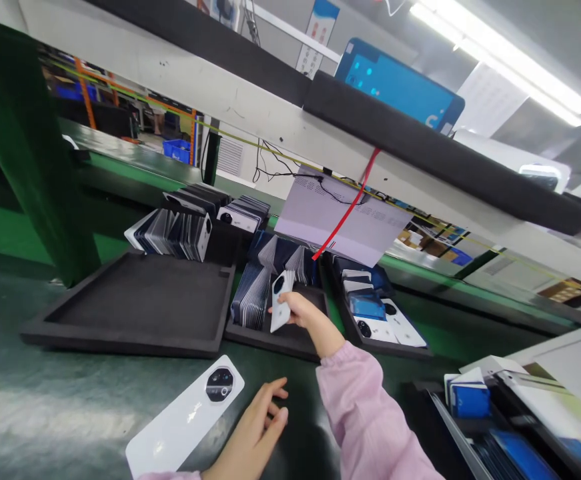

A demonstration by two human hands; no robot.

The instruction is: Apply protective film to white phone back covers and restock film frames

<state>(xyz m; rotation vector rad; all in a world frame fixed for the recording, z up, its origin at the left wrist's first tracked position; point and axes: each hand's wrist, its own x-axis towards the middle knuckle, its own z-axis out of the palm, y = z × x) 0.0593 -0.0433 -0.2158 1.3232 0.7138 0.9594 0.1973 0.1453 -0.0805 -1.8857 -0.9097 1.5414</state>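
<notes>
Right hand [297,309] pinches white panel [280,317] over middle tray [276,343]; left hand [256,430] empty, fingers loosely bent, second panel [183,421] at its 9 o'clock on surface [300,393]. Risk: swinging white panel toward 9 o'clock could scuff or topple upright stack [251,297].

Tilted white phone panel [279,313]

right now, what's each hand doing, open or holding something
Left hand: open, holding nothing.
Right hand: closed, holding a white panel.
</notes>
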